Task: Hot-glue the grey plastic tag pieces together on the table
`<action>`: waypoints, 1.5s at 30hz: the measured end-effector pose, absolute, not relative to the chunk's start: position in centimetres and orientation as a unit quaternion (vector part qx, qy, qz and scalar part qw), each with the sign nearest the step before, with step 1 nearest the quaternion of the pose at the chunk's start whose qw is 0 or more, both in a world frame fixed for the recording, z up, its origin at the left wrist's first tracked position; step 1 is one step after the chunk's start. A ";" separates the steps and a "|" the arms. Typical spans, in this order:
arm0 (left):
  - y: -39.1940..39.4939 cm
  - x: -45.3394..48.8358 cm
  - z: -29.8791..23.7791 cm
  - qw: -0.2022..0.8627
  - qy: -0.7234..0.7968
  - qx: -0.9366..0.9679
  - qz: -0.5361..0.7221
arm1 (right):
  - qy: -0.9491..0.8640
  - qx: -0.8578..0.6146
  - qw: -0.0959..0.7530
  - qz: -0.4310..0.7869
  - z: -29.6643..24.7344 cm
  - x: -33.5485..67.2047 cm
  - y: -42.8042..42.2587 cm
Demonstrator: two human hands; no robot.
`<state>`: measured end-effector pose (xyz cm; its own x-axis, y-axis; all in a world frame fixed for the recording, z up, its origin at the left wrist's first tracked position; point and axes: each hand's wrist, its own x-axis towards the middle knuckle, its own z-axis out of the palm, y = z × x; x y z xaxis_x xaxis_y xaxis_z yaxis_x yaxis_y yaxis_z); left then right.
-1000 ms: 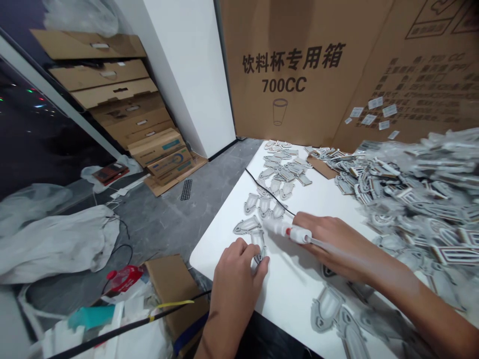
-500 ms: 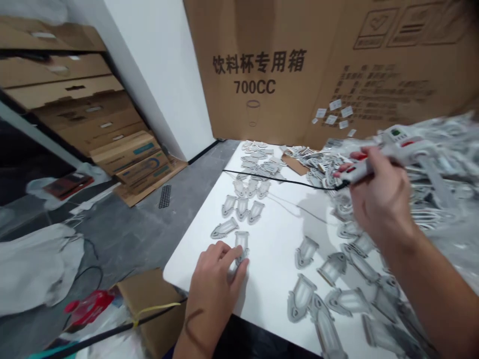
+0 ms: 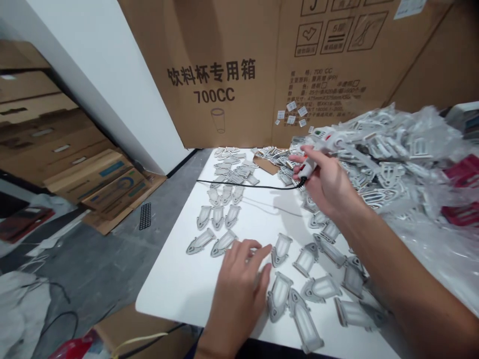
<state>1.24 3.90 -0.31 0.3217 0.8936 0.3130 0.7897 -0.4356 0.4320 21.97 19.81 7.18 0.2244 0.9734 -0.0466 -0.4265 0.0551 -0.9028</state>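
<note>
My right hand [image 3: 329,182] grips a white glue gun [image 3: 309,167] with red parts by its handle, and a black cord runs left from it. The gun is held above the pile of parts, and its front end is not clear. My left hand [image 3: 243,284] hovers low over the table with thumb and fingers apart, holding nothing that I can see. Its index fingertip is close to a flat grey-and-white part [image 3: 281,249] with a pointed end. Just beyond its knuckles lies a similar grey part [image 3: 224,243], partly hidden, beside another grey part [image 3: 200,242].
More such parts lie in rows on the white table [image 3: 164,284]. A large heap [image 3: 389,149] of them with clear plastic bags fills the right side. A big cardboard box [image 3: 239,119] stands behind the table. The black cord [image 3: 254,186] crosses the tabletop.
My left hand has let go of a grey part, now lying at the end of the row, and moved right towards another. The view has turned right. My right hand still holds the glue gun.
</note>
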 end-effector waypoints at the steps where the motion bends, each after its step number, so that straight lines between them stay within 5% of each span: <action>1: 4.1 2.2 -0.5 0.124 0.511 0.811 0.256 | -0.333 -0.424 0.642 0.545 7.2 21.8 19.5; 7: 5.8 4.3 -1.5 0.144 0.511 0.812 0.241 | -0.426 -0.413 0.542 0.595 6.8 20.7 18.4; 13: 3.9 0.3 -1.2 0.052 0.543 0.801 0.247 | -0.570 -0.440 0.467 0.514 6.2 20.9 18.7; 20: -0.1 -3.2 -1.6 -0.008 0.537 0.784 0.312 | -0.793 -0.398 0.273 0.371 5.9 21.0 17.7; 28: -1.8 -6.6 -2.5 -0.071 0.590 0.742 0.311 | -0.883 -0.281 0.059 0.371 5.9 19.3 15.7; 45: -0.9 -7.4 -4.1 0.010 0.588 0.730 0.349 | -0.899 -0.289 -0.005 0.328 5.8 16.9 13.5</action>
